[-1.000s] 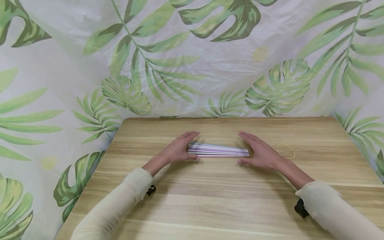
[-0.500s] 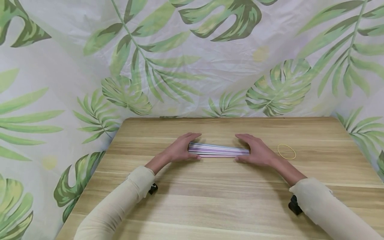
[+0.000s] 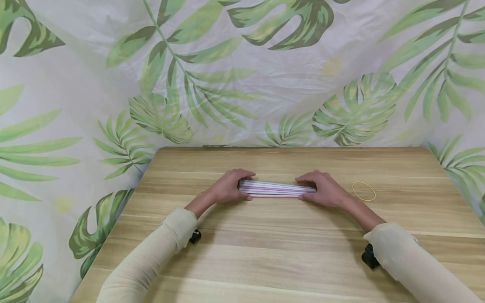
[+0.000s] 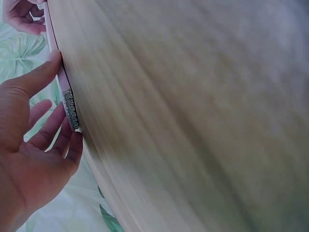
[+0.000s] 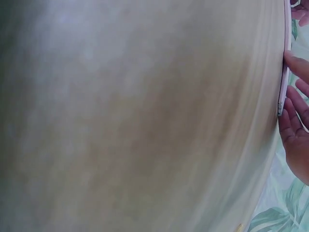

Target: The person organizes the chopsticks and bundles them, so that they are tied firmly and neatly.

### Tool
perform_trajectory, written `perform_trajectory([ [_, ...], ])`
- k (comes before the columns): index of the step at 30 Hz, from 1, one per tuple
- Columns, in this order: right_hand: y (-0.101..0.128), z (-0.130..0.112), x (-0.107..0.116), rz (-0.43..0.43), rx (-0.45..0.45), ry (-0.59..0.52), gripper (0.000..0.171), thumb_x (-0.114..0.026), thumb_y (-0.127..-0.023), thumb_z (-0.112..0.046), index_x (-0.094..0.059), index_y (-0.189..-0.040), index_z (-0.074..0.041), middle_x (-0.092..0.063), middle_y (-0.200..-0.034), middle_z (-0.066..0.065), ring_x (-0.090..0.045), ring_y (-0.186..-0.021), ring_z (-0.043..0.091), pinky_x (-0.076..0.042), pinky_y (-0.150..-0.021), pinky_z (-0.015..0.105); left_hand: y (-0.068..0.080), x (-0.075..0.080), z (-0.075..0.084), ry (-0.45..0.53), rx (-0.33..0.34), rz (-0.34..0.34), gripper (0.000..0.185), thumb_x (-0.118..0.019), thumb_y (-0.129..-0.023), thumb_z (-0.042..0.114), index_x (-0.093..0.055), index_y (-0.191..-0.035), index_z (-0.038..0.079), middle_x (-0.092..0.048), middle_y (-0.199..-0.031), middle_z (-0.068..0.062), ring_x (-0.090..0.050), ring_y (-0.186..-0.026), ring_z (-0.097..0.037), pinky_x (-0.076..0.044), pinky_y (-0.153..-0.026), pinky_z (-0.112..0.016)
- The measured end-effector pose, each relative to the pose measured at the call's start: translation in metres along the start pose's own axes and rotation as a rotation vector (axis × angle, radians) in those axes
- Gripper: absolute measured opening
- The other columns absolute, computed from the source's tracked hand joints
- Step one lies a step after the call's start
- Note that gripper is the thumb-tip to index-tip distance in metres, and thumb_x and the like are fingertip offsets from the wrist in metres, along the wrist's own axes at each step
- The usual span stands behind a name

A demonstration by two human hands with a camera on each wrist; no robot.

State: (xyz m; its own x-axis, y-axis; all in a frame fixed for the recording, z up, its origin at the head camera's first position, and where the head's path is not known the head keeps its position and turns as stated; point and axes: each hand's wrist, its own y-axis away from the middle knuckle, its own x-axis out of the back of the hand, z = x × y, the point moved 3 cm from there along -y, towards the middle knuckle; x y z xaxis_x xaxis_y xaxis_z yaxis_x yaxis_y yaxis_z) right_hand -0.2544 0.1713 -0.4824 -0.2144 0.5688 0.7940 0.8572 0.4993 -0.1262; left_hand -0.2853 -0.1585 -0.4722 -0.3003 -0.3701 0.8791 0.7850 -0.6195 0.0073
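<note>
A flat bundle of pastel pink, purple and white sticks (image 3: 276, 189) lies across the middle of the wooden table (image 3: 265, 248). My left hand (image 3: 232, 186) cups its left end, fingers curled over the far side and thumb on the near side. My right hand (image 3: 320, 188) grips the right end the same way. In the left wrist view the thumb of the left hand (image 4: 29, 145) presses on the bundle (image 4: 67, 104) and the fingers wrap its tip. The right wrist view shows the right hand (image 5: 297, 125) against the bundle's end (image 5: 284, 82).
A yellow rubber band (image 3: 363, 190) lies flat on the table just right of my right hand. A leaf-print cloth (image 3: 242, 84) hangs behind and around the table. Black wrist mounts (image 3: 195, 236) sit under both sleeves.
Both hands have closed in from the sides and curled round the ends of the bundle, squeezing the sticks together. The rubber band has not moved.
</note>
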Motion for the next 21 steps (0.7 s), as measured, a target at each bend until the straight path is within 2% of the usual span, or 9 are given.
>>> perform_trajectory([
  [3, -0.0007, -0.0006, -0.0006, -0.005, -0.01, -0.017, 0.047, -0.089, -0.09, -0.019, -0.075, -0.132, -0.005, -0.079, -0.121, 0.01, -0.071, -0.105, 0.022, -0.057, -0.089, 0.038, -0.0012, -0.0007, 0.0, -0.002, -0.005, -0.012, 0.07, -0.093, -0.086, 0.023, -0.064, -0.147, 0.008, -0.073, -0.135, -0.011, -0.067, -0.125, -0.028, -0.051, -0.11, -0.047],
  [7, -0.0009, -0.0023, -0.001, -0.015, -0.02, -0.036, 0.042, -0.089, -0.09, -0.018, -0.077, -0.128, -0.005, -0.079, -0.11, 0.006, -0.066, -0.092, 0.015, -0.051, -0.08, 0.028, -0.0026, -0.001, 0.0019, -0.014, -0.009, -0.031, 0.065, -0.092, -0.086, 0.021, -0.066, -0.144, 0.007, -0.073, -0.135, -0.012, -0.067, -0.124, -0.028, -0.051, -0.11, -0.047],
  [16, 0.0019, -0.0048, -0.0045, -0.048, -0.018, -0.06, 0.039, -0.088, -0.09, -0.016, -0.076, -0.125, -0.003, -0.077, -0.103, 0.004, -0.066, -0.09, 0.013, -0.054, -0.081, 0.03, -0.0031, -0.0038, 0.0052, -0.036, -0.002, -0.073, 0.061, -0.09, -0.087, 0.018, -0.068, -0.142, 0.007, -0.074, -0.126, -0.011, -0.066, -0.112, -0.024, -0.054, -0.1, -0.041],
  [21, 0.0043, -0.0051, -0.0042, -0.051, -0.039, -0.062, 0.036, -0.085, -0.092, -0.014, -0.076, -0.124, -0.002, -0.077, -0.101, 0.002, -0.067, -0.089, 0.012, -0.055, -0.081, 0.03, -0.0028, -0.0045, 0.0072, -0.006, -0.038, -0.066, 0.051, -0.088, -0.089, 0.015, -0.072, -0.136, 0.004, -0.077, -0.118, -0.01, -0.07, -0.11, -0.023, -0.057, -0.099, -0.039],
])
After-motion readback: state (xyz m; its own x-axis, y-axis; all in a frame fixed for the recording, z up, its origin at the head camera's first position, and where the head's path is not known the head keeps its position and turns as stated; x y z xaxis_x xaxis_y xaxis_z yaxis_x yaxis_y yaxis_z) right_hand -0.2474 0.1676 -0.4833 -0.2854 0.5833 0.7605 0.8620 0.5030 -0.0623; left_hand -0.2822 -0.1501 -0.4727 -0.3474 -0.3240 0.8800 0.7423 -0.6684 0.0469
